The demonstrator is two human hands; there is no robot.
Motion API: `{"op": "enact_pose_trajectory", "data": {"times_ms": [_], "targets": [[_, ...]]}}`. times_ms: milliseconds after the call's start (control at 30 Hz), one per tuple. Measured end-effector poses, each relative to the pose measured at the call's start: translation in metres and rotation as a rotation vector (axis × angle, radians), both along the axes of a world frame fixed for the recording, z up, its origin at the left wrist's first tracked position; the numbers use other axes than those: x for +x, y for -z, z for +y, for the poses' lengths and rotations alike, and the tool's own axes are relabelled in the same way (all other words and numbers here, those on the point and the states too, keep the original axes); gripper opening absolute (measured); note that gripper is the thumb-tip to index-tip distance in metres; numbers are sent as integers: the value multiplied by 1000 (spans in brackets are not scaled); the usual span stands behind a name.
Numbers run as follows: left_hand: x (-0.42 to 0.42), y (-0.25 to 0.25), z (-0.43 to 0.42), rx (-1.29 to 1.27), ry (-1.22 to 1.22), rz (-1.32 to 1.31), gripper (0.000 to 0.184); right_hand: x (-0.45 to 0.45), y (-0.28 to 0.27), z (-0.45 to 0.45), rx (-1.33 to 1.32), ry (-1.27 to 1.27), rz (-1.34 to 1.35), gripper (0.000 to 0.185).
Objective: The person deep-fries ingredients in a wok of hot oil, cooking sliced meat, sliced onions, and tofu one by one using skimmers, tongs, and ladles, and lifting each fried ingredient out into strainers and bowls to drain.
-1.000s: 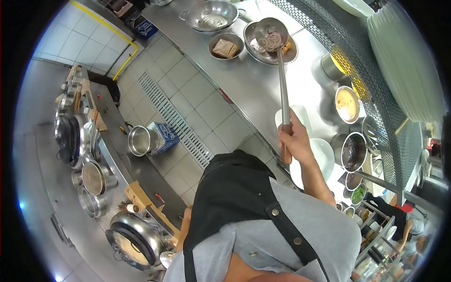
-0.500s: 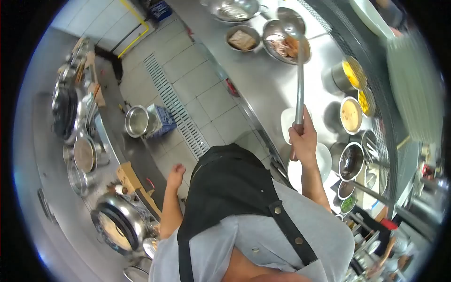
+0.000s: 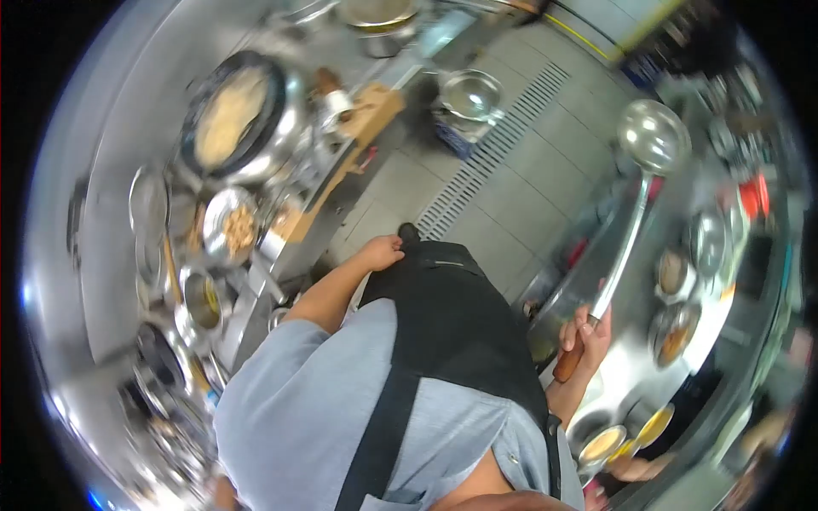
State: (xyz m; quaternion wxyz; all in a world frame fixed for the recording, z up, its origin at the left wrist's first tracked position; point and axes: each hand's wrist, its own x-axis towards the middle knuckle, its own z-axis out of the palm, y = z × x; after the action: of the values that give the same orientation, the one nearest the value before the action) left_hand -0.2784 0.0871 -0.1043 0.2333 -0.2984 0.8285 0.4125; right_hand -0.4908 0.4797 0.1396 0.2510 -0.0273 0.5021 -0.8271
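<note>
My right hand [image 3: 588,341] is wrapped round the wooden grip of a large steel ladle [image 3: 653,140]. The ladle's round bowl points up and away, over the floor beside the right-hand counter; whether anything is in it I cannot tell. My left hand [image 3: 381,253] hangs at the left edge of my black apron [image 3: 452,315], its fingers curled and nothing visible in them. Right of the ladle's handle, a metal bowl of brownish food [image 3: 677,332] stands on the counter, with another bowl [image 3: 676,274] behind it.
On the left are a big pot with pale contents [image 3: 232,117], a bowl of brown pieces [image 3: 230,226] and a strainer [image 3: 149,200]. A metal basin [image 3: 471,94] stands beside the floor grate [image 3: 494,153]. Another person's hand [image 3: 639,468] is near yellow-filled containers [image 3: 656,423] at lower right.
My body has turned, so the stove side now fills more of the left. The ladle has left the bowl of food on the counter and is lifted clear, still in my right hand.
</note>
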Motion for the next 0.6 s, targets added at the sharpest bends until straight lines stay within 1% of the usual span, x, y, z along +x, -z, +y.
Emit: {"op": "enact_pose_trajectory", "data": {"times_ms": [33, 67, 100, 133, 200, 300, 333, 400, 467, 500, 533, 600], "targets": [[8, 4, -6, 15, -49, 12, 48, -7, 4, -24, -30, -124, -15, 86], [16, 10, -9, 29, -104, 49, 47, -16, 6, -52, -40, -283, -26, 83], [23, 19, -12, 38, -155, 87, 47, -22, 3, -83, 21, -375, -19, 82], [28, 19, -17, 46, -199, 127, 47, -23, 0, -117, 83, -459, -8, 81], [38, 14, -23, 69, -284, 122, 46, -23, -5, -187, 153, -611, 45, 82], [59, 3, -40, 88, -374, 157, 46, -28, 11, -289, 258, -792, 145, 78], [66, 3, -44, 95, -388, 174, 46, -30, 19, -321, 301, -839, 187, 77], [83, 8, -51, 130, -495, 195, 44, -33, 47, -383, 300, -891, 335, 76], [101, 11, -60, 185, -636, 249, 42, -31, 75, -445, 399, -889, 452, 75], [111, 11, -62, 229, -713, 291, 42, -33, 89, -474, 451, -901, 560, 75], [118, 11, -64, 275, -782, 337, 41, -36, 101, -499, 504, -903, 670, 76], [134, -5, -67, 273, -883, 346, 41, -37, 116, -539, 729, -857, 852, 74]]}}
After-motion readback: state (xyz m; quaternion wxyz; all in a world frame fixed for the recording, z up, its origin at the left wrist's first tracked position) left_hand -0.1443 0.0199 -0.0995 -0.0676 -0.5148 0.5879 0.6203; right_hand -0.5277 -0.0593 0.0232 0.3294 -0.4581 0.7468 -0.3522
